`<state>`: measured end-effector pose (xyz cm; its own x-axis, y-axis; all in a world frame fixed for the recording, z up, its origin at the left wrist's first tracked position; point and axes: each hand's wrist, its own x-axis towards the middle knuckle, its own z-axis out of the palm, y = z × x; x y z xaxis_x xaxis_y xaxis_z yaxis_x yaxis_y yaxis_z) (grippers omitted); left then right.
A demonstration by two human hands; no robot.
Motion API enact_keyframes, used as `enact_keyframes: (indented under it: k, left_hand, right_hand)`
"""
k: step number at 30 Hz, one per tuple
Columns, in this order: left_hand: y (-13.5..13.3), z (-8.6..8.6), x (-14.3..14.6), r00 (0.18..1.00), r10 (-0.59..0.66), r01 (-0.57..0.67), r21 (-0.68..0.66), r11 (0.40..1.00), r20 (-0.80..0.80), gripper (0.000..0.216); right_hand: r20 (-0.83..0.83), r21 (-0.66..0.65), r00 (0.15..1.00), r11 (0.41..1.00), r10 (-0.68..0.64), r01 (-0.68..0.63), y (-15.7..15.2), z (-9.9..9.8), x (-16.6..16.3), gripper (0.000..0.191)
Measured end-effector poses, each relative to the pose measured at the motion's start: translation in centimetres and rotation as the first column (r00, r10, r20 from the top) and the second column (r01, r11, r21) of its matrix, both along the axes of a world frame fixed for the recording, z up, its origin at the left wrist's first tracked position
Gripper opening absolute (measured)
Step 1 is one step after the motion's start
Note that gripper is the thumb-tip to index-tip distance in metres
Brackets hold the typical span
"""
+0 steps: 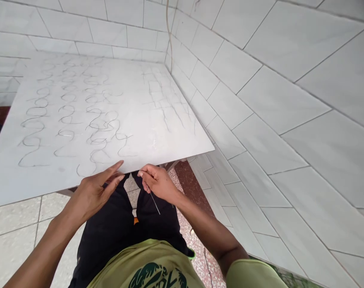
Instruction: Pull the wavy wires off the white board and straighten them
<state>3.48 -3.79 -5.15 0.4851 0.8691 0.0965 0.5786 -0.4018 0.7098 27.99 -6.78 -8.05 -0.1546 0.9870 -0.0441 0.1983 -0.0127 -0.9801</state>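
A white glossy tabletop [158,132] lies before me, and several thin dark thread pieces [100,124] curl over it in loose rows. At its near edge my right hand [159,184] is closed in a pinch on a thin needle [154,201], whose shaft slants down toward my lap. My left hand [94,192] hovers just left of it, fingers stretched out and apart, tips close to the right hand's pinch. Whether a thread runs between the two hands is too fine to see.
White tiled walls [259,92] close in at the back and right. A thin cord [169,32] hangs down in the corner. Below the table are my dark trousers [116,228], a green shirt and a speckled floor [20,220].
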Motion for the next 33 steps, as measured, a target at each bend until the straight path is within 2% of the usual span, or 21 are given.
enact_keyframes:
  k: [3,6,10,16,20,24,33]
  left_hand:
    - [-0.7,1.3,0.1,0.992,0.122,-0.121,0.043,0.992,-0.042,0.067]
    - [-1.4,1.6,-0.1,0.976,0.211,-0.206,0.081,0.975,-0.058,0.065]
    - [-2.1,0.3,-0.9,0.986,0.163,-0.162,0.057,0.985,-0.020,0.063]
    - [-3.2,-1.4,-1.9,0.984,0.177,-0.176,0.043,0.983,-0.016,0.059]
    - [-4.1,-1.6,-2.0,0.963,0.263,-0.261,0.045,0.964,-0.052,0.056]
    - [-4.4,-2.3,-2.3,0.966,0.251,-0.247,0.063,0.967,-0.062,0.058]
    - [-4.6,-3.3,-2.4,0.971,0.219,-0.207,0.115,0.971,-0.094,0.057]
  right_hand:
    - [-0.007,0.031,0.997,0.997,-0.073,0.073,2.3,0.5,2.8,0.021]
    - [0.087,0.096,0.979,0.979,-0.186,0.177,6.1,1.2,6.4,0.018]
    - [0.265,0.188,0.928,0.958,-0.263,0.218,11.7,2.5,10.6,0.015]
    - [0.470,0.133,0.838,0.961,-0.277,0.243,17.1,3.5,13.3,0.019]
    - [0.563,0.093,0.782,0.961,-0.266,0.260,18.7,3.2,14.0,0.020]
    - [0.662,0.085,0.702,0.957,-0.262,0.278,19.6,2.8,13.9,0.020]
    - [0.797,0.219,0.505,0.937,-0.332,0.270,19.8,2.5,13.3,0.021]
